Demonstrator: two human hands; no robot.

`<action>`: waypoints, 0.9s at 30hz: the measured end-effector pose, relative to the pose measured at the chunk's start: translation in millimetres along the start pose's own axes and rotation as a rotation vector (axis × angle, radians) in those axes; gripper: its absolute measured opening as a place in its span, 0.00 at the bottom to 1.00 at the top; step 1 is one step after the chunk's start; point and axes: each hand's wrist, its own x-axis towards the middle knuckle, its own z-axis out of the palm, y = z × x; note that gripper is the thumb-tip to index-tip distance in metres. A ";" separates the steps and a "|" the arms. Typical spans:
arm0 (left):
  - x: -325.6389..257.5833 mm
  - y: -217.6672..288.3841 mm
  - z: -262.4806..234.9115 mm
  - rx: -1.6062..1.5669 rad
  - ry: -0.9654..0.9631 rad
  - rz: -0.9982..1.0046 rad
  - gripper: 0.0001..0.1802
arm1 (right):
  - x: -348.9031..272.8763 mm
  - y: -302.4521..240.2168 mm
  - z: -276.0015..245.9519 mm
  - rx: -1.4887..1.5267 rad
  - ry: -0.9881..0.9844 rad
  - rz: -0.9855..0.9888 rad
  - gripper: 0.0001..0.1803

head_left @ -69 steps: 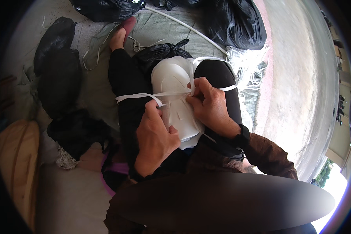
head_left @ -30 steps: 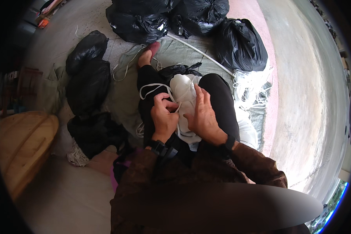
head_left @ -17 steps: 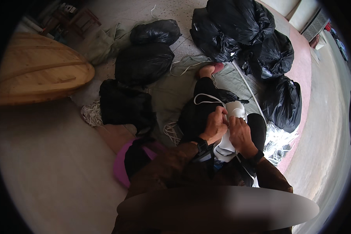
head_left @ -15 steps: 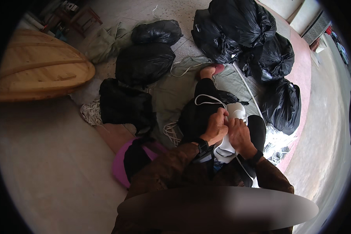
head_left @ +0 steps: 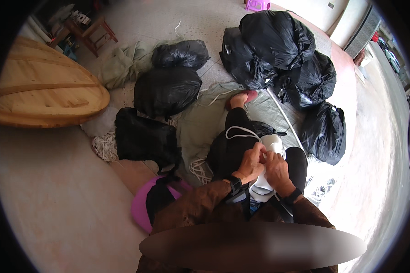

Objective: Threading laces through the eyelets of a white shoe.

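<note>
On my lap lies a smooth white item (head_left: 260, 189), partly covered by my hands; its exact kind is hard to make out. Its rounded far end (head_left: 273, 143) shows just beyond my fingers. My left hand (head_left: 251, 164) is closed, pinching a white cord (head_left: 242, 128) whose loop rises away from the fingertips. Right beside it, my right hand (head_left: 278, 171) is closed too, fingertips against the left ones over the white item. What its fingers grip is hidden.
Black stuffed bags (head_left: 278, 41) stand in a pile ahead, others (head_left: 167, 91) to the left. Bundles of white cord (head_left: 105, 146) lie on the floor. A purple stool (head_left: 143, 204) is at my left side, a wooden boat-shaped piece (head_left: 50, 86) farther left. Greenish cloth (head_left: 198, 120) lies underfoot.
The view has tilted up slightly, so the surroundings sit lower in the picture. Both hands stay together at the white item, with only a slight shift of the fingers.
</note>
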 end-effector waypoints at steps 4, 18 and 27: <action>-2.3 -7.6 1.7 0.022 0.069 -0.030 0.24 | 0.1 -1.9 4.9 -0.028 -0.020 -0.072 0.11; -21.7 34.0 -5.9 0.469 -0.222 0.306 0.34 | -36.9 -21.1 -48.4 0.244 -0.133 0.250 0.16; -48.2 80.9 -5.4 -0.659 -0.628 -0.663 0.20 | -72.3 5.4 -80.5 0.629 0.157 0.504 0.23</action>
